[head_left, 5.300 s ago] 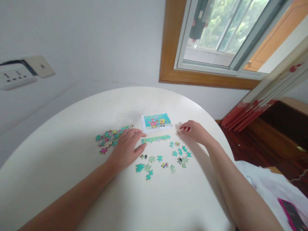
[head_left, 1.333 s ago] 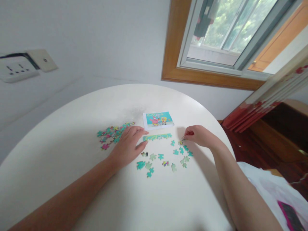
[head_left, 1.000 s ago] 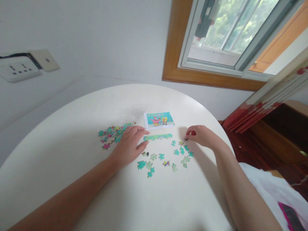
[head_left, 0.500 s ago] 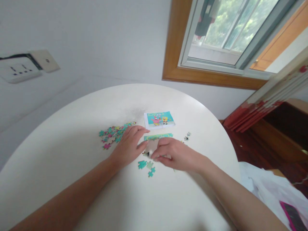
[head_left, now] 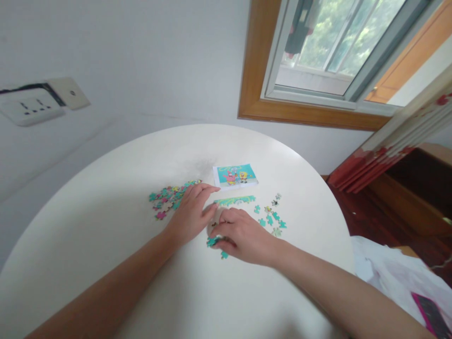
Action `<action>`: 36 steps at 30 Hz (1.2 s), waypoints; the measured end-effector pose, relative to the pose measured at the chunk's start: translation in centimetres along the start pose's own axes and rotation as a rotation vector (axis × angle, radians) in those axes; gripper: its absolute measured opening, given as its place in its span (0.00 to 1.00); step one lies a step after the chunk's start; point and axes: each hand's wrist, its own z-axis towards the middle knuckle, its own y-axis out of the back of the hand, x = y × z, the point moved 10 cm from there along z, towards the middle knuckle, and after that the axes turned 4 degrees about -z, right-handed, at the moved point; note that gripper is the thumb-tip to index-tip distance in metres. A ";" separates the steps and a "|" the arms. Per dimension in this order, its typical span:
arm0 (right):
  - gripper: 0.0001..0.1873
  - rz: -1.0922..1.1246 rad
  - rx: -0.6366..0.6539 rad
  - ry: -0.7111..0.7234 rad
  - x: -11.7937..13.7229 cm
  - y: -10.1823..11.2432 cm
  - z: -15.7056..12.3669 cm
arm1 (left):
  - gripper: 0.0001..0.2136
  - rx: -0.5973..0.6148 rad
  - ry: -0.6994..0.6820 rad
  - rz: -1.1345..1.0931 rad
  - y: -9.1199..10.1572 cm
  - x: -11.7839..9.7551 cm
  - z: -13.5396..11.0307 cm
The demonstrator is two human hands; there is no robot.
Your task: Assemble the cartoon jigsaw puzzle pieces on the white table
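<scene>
My left hand [head_left: 192, 209] rests on the table with its fingers stretched out, between the pile of loose puzzle pieces [head_left: 165, 200] and the partly joined puzzle strip [head_left: 235, 200]. Its fingertips reach near the strip's left end. My right hand [head_left: 243, 238] is lower, below the strip, thumb and index finger closing round a teal puzzle piece [head_left: 211, 241]. Another teal piece [head_left: 224, 254] lies just under the right thumb. Whatever lies beneath the right palm is hidden. Above the strip sits the picture card [head_left: 236, 175] with cartoon figures on a teal ground.
Several scattered puzzle pieces [head_left: 270, 219] lie right of my right hand. The white round table [head_left: 116, 207] stands against a wall with a socket [head_left: 33, 104] and a window [head_left: 318, 56]. At lower right, a phone with a pink edge [head_left: 429, 313] lies on white plastic.
My right hand has moved left and down from the puzzle strip to the teal piece, uncovering the scattered pieces on the right. My left hand has hardly moved.
</scene>
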 end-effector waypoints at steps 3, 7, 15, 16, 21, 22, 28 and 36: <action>0.03 0.078 -0.009 0.000 -0.2 0.3 0.1 | 0.15 -0.013 0.009 0.006 0.2 0.1 -0.1; 0.02 0.090 -0.021 0.001 -0.9 0.7 -0.3 | 0.15 -0.020 0.004 0.009 0.4 0.1 -0.1; 0.04 0.023 -0.035 -0.032 -2.5 1.9 -0.5 | 0.14 -0.025 0.020 -0.032 1.1 -0.3 0.0; 0.05 0.017 -0.035 -0.039 -2.6 2.2 -0.5 | 0.14 -0.021 0.024 -0.039 1.0 -0.3 0.0; 0.08 0.059 -0.015 -0.007 -2.3 2.7 -0.5 | 0.14 -0.003 0.023 -0.055 0.8 -0.4 0.0; 0.10 0.060 -0.015 0.008 -2.0 2.5 -0.5 | 0.14 -0.001 0.020 -0.057 0.7 -0.4 0.0; 0.10 -0.050 -0.045 0.027 -1.2 0.5 -0.4 | 0.14 0.008 0.001 -0.058 0.3 -0.1 0.0; 0.07 0.123 0.076 0.101 -0.5 2.1 -0.8 | 0.13 0.004 0.002 -0.061 0.5 -0.2 0.0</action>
